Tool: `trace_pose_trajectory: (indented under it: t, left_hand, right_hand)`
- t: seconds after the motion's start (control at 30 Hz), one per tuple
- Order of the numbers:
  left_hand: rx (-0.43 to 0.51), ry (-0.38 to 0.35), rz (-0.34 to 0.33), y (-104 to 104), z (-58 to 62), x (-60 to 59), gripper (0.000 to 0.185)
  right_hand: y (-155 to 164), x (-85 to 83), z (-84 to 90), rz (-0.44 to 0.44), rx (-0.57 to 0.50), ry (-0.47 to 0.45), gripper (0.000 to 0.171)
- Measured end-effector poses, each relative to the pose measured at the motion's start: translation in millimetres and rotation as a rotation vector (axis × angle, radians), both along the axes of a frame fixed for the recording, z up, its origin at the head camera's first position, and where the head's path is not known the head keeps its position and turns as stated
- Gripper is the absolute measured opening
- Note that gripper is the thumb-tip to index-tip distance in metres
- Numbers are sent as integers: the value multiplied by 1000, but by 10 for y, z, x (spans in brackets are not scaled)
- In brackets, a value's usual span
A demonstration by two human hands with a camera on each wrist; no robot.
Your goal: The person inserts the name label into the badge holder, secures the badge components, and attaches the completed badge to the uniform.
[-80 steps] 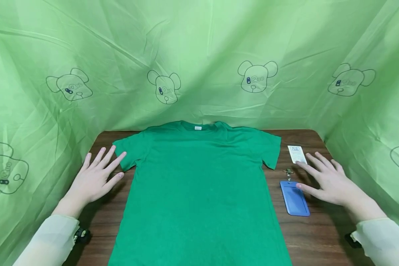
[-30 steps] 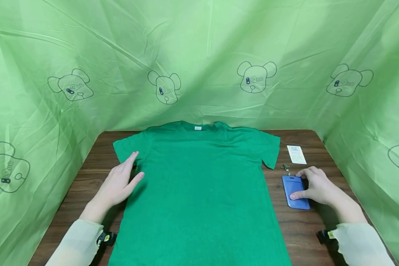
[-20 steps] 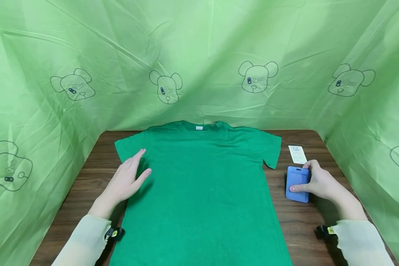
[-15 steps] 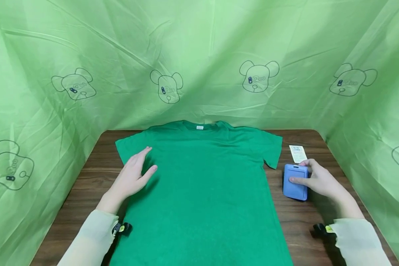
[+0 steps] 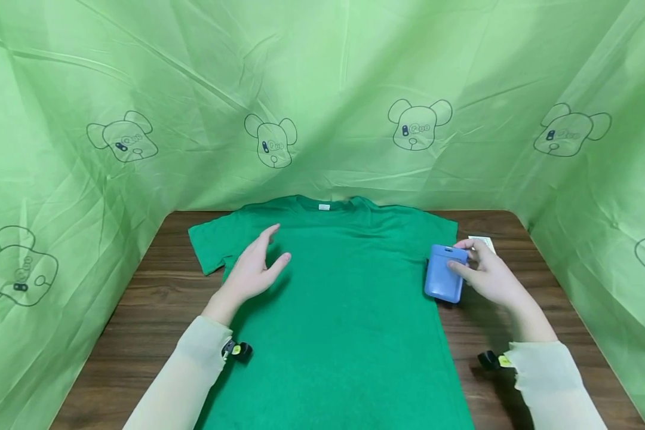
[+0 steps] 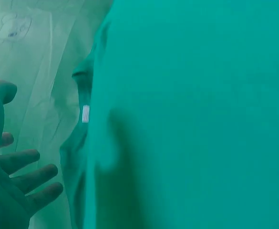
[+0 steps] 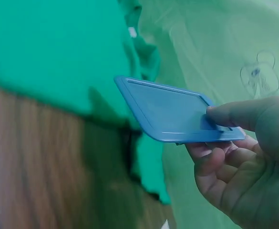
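Note:
My right hand pinches a blue badge holder by its slotted end, thumb on the front face and fingers behind. The right wrist view shows the badge holder raised and tilted over the table and the shirt's edge. Its metal clip, seen earlier, is hidden now. My left hand hovers over the left chest of a green T-shirt, fingers extended and holding nothing. In the left wrist view, the left hand is apart from the cloth and casts a shadow on it.
A white printed card lies behind my right hand, partly covered by it. The T-shirt is spread flat on a dark wooden table, collar at the far edge. Green curtains with bear-head outlines hang at the back and both sides.
My right hand has taken hold of the badge holder, lifted it off the table and carried it left to the shirt's edge. The left hand has moved right, over the shirt.

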State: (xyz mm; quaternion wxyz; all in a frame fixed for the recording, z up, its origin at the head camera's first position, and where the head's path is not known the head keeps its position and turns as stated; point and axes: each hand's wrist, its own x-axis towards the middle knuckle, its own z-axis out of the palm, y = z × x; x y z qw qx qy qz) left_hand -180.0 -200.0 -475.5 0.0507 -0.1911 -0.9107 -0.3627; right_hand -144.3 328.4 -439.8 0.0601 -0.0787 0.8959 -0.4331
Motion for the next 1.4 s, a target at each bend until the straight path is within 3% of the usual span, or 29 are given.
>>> trace_pose_trajectory:
  t: [0.17, 0.47, 0.83, 1.2, 1.4]
  left_hand:
    - [41, -24, -33, 261, 39, -85, 77]
    - [133, -68, -65, 657, 64, -217, 76]
    - [376, -101, -67, 1088, 98, -238, 68]
    - [462, -115, -50, 1229, 73, -154, 63]
    - [497, -159, -99, 1250, 59, -151, 61]
  right_hand:
    - [-240, -110, 76, 26, -81, 19, 43]
    - [-699, -248, 139, 16, -181, -41, 49]
    - [-1168, -358, 133, 3, -384, -73, 45]
    - [-1547, -365, -67, -2, -549, -82, 43]
    - [-1645, -346, -147, -25, -596, -64, 43]
